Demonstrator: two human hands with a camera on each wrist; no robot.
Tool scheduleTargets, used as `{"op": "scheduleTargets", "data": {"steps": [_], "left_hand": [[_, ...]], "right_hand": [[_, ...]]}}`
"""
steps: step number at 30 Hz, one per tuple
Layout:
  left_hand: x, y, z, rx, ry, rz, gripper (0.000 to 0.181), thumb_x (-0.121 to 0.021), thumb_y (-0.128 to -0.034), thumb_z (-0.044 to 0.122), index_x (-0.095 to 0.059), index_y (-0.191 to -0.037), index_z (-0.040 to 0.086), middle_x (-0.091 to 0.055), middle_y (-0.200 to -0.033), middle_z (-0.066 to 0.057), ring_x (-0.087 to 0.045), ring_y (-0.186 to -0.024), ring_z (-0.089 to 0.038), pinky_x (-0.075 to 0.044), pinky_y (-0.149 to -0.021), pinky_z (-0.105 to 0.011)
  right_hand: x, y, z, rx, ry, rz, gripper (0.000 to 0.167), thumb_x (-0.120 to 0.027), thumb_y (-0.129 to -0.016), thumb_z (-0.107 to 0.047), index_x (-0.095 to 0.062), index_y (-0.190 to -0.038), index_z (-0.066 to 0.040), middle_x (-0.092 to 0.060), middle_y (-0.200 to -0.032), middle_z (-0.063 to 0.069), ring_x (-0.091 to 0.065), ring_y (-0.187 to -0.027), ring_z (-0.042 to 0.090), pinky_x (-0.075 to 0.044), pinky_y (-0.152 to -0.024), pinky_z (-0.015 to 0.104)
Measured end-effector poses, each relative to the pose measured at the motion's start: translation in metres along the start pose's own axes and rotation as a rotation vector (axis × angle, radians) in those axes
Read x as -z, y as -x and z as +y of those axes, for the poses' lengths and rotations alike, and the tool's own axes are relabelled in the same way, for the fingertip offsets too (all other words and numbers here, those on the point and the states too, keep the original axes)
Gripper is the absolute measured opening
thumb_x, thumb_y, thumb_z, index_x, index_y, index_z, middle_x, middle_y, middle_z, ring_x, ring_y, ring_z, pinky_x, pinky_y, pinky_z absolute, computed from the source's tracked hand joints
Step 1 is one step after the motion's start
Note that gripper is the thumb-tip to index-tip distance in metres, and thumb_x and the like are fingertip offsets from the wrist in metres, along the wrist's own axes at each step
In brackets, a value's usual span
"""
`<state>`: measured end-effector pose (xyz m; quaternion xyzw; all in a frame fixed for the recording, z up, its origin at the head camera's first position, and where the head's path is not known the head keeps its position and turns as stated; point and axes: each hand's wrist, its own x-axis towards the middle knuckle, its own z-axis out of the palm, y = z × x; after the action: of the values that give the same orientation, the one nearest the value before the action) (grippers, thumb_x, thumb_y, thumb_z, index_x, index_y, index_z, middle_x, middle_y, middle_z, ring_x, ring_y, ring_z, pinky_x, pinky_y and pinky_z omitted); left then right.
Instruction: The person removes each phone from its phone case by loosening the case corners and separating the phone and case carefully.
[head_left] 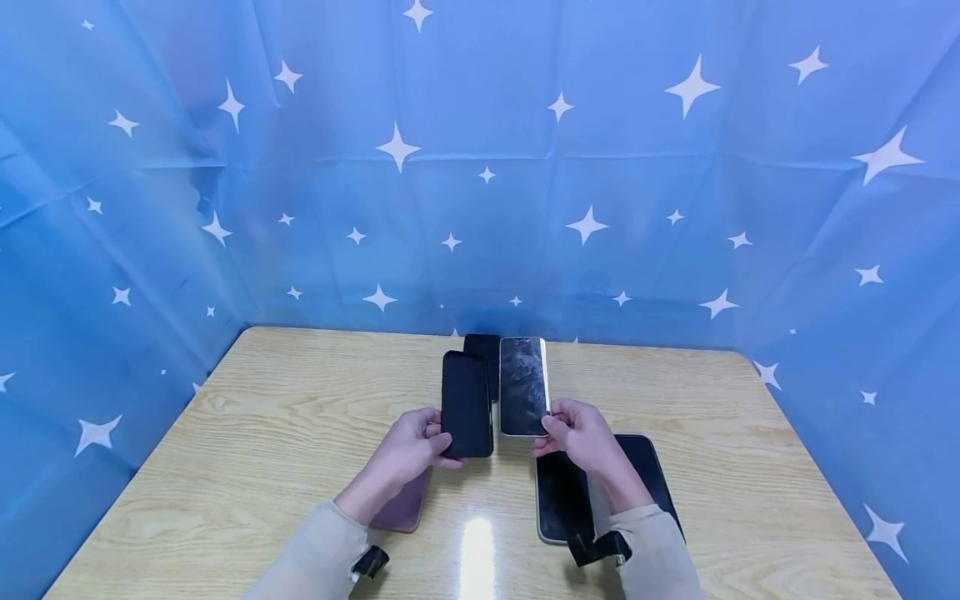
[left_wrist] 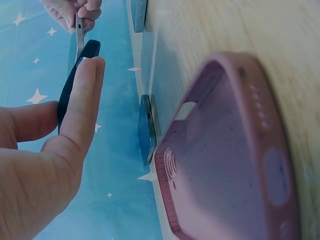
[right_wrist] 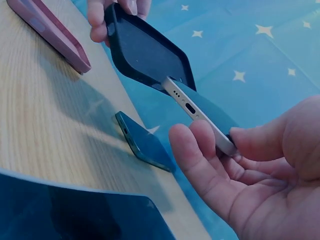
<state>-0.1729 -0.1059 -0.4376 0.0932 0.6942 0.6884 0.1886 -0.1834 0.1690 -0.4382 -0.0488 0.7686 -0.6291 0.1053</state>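
My left hand (head_left: 412,450) pinches a black phone case (head_left: 467,404) by its lower left side, thumb in front and fingers behind. The right wrist view shows the hollow inside of this case (right_wrist: 150,52). My right hand (head_left: 581,437) grips a smartphone (head_left: 523,387) with a silver edge at its lower right corner. Its charging port faces the right wrist camera on the phone's bottom edge (right_wrist: 190,107). Case and phone are held up side by side above the table, a narrow gap between them in the head view. Part of each hand's fingers is hidden behind what it holds.
Behind the held things another dark phone (right_wrist: 145,141) lies on the wooden table (head_left: 300,392). A pink phone case (left_wrist: 210,135) lies under my left forearm. Two dark-screened devices, one light-edged (head_left: 561,500) and one black (head_left: 648,467), lie beneath my right wrist. A blue starred curtain (head_left: 480,208) surrounds the table.
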Motion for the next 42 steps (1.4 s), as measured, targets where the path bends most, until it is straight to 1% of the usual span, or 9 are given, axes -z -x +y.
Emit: {"op": "scheduleTargets", "data": {"steps": [8, 11, 17, 22, 25, 31, 34, 36, 42], "left_hand": [[0.000, 0.003, -0.002, 0.019, -0.019, -0.012, 0.032, -0.040, -0.1029, -0.013, -0.046, -0.133, -0.020, -0.059, -0.131, -0.039, -0.071, -0.106, -0.044, -0.062, -0.088, -0.044], [0.000, 0.005, -0.002, 0.017, -0.026, -0.010, 0.031, -0.041, -0.1026, -0.013, -0.047, -0.132, -0.020, -0.061, -0.128, -0.039, -0.071, -0.107, -0.045, -0.063, -0.087, -0.043], [-0.003, 0.007, -0.004, 0.008, -0.024, 0.006, 0.030, -0.045, -0.1008, -0.014, -0.049, -0.129, -0.021, -0.068, -0.097, -0.024, -0.068, -0.112, -0.045, -0.064, -0.084, -0.043], [-0.005, 0.007, -0.008, -0.007, -0.005, 0.008, 0.030, -0.046, -0.0990, -0.016, -0.051, -0.128, -0.021, -0.069, -0.095, -0.024, -0.069, -0.109, -0.044, -0.064, -0.083, -0.043], [-0.005, 0.007, -0.009, -0.011, 0.001, 0.007, 0.030, -0.046, -0.0986, -0.016, -0.051, -0.127, -0.022, -0.070, -0.095, -0.023, -0.070, -0.107, -0.044, -0.064, -0.083, -0.045], [-0.006, 0.007, -0.010, -0.016, -0.007, 0.008, 0.030, -0.046, -0.0983, -0.016, -0.052, -0.128, -0.022, -0.069, -0.086, -0.017, -0.070, -0.107, -0.043, -0.063, -0.084, -0.047], [-0.006, 0.008, -0.009, -0.011, -0.021, 0.010, 0.032, -0.047, -0.0984, -0.015, -0.053, -0.130, -0.020, -0.053, -0.067, -0.005, -0.069, -0.108, -0.042, -0.064, -0.082, -0.045], [-0.006, 0.008, -0.008, -0.012, -0.021, 0.008, 0.032, -0.047, -0.0987, -0.015, -0.053, -0.130, -0.020, -0.049, -0.065, -0.002, -0.069, -0.108, -0.042, -0.064, -0.082, -0.044], [-0.006, 0.009, -0.007, -0.008, -0.019, -0.004, 0.030, -0.047, -0.0993, -0.014, -0.053, -0.128, -0.020, -0.051, -0.065, -0.005, -0.069, -0.110, -0.044, -0.064, -0.082, -0.042]], "right_hand": [[0.007, -0.008, 0.000, -0.068, 0.020, 0.066, 0.015, -0.043, -0.107, 0.005, -0.046, -0.092, 0.004, -0.057, -0.085, 0.015, -0.075, -0.077, 0.028, -0.064, -0.081, 0.041], [0.009, -0.010, 0.001, -0.084, 0.040, 0.085, 0.009, -0.043, -0.107, 0.005, -0.048, -0.101, 0.008, -0.061, -0.091, 0.019, -0.075, -0.076, 0.027, -0.064, -0.083, 0.043], [0.012, -0.018, 0.002, -0.110, 0.063, 0.101, 0.010, -0.043, -0.107, 0.004, -0.049, -0.107, 0.012, -0.061, -0.098, 0.024, -0.075, -0.078, 0.029, -0.063, -0.083, 0.044], [0.015, -0.026, 0.006, -0.142, 0.069, 0.098, 0.033, -0.042, -0.108, 0.004, -0.041, -0.133, 0.024, -0.061, -0.111, 0.035, -0.075, -0.079, 0.029, -0.063, -0.083, 0.044], [0.016, -0.030, 0.009, -0.177, 0.075, 0.106, 0.044, -0.043, -0.108, 0.002, -0.033, -0.144, 0.024, -0.059, -0.119, 0.038, -0.075, -0.081, 0.028, -0.063, -0.085, 0.042], [0.019, -0.040, 0.013, -0.206, 0.080, 0.109, 0.036, -0.043, -0.108, 0.002, -0.040, -0.137, 0.023, -0.060, -0.116, 0.034, -0.072, -0.080, 0.023, -0.064, -0.076, 0.036], [0.020, -0.046, 0.016, -0.212, 0.075, 0.113, 0.032, -0.043, -0.107, 0.003, -0.043, -0.133, 0.023, -0.064, -0.103, 0.029, -0.071, -0.077, 0.020, -0.064, -0.072, 0.034], [0.020, -0.050, 0.017, -0.223, 0.070, 0.115, 0.030, -0.044, -0.107, 0.003, -0.045, -0.130, 0.022, -0.065, -0.097, 0.026, -0.071, -0.074, 0.019, -0.064, -0.070, 0.033], [0.020, -0.058, 0.024, -0.245, 0.049, 0.122, 0.026, -0.044, -0.106, 0.004, -0.047, -0.125, 0.021, -0.065, -0.092, 0.023, -0.070, -0.072, 0.017, -0.064, -0.068, 0.032]]}}
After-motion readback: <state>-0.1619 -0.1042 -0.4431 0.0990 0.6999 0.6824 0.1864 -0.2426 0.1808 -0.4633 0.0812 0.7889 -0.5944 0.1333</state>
